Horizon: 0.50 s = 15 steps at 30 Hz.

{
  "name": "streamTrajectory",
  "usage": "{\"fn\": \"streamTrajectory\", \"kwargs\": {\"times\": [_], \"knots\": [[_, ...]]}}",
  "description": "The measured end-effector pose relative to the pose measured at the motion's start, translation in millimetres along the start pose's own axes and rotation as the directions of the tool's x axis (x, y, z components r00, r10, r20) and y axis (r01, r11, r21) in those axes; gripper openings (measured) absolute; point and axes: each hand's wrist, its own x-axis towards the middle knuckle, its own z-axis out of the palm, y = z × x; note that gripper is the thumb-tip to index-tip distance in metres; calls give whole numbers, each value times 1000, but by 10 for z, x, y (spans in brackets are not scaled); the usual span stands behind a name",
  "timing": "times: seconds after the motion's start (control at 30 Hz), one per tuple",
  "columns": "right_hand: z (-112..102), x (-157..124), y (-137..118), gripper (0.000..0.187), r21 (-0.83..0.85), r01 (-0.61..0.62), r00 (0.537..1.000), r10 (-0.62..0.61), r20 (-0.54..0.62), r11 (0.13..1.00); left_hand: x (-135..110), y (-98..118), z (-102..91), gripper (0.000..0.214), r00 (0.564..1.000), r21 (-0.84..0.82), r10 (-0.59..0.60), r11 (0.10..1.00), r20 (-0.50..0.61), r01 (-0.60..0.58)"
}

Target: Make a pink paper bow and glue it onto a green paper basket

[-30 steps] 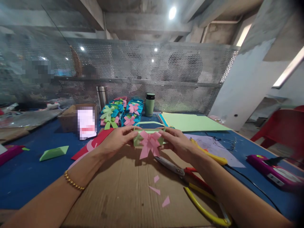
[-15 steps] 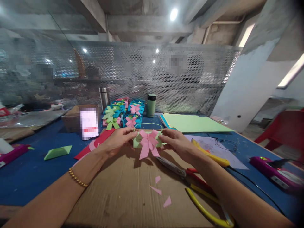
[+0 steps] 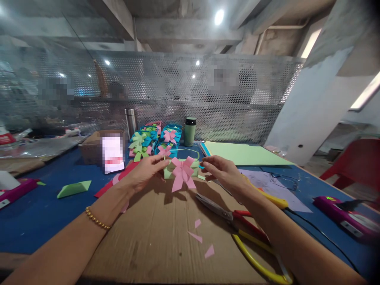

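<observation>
A small light-green paper handbag with a thin loop handle is up off the cardboard in front of me. A pink paper bow covers most of its front. My left hand pinches its left side between thumb and fingers. Just off the bag's right side is my right hand, fingers loosely bent and apart, with nothing visible in it. Scissors with red and yellow handles lie on the cardboard below my right forearm, near several pink paper scraps.
Finished paper bags with bows stand at the back beside a green tumbler. A phone leans on a cardboard box. Green paper sheets, a yellow glue gun and a purple power strip are at right.
My right hand has let go of the handbag and moved slightly right. The bag, still in my left hand, has shifted a little left and up.
</observation>
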Motion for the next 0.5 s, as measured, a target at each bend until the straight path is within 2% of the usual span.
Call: {"fn": "streamTrajectory", "kwargs": {"times": [0.1, 0.2, 0.33, 0.5], "knots": [[-74, 42, -4, 17, -136, 64, 993, -77, -88, 989, 13, 36, -38, 32, 995, 101, 50, 994, -82, -41], [-101, 52, -13, 18, -214, 95, 988, -119, -99, 972, 42, 23, -87, 27, 993, 92, 53, 995, -104, -44], [-72, 35, -10, 22, -231, 112, 991, -126, -49, 967, 96, -64, -137, 21, 996, 46, 24, 999, -90, -20], [-73, 38, 1, 26, -248, 124, 989, -140, -49, 961, 98, -137, -75, 31, 998, -25, -65, 998, -9, 65]]}}
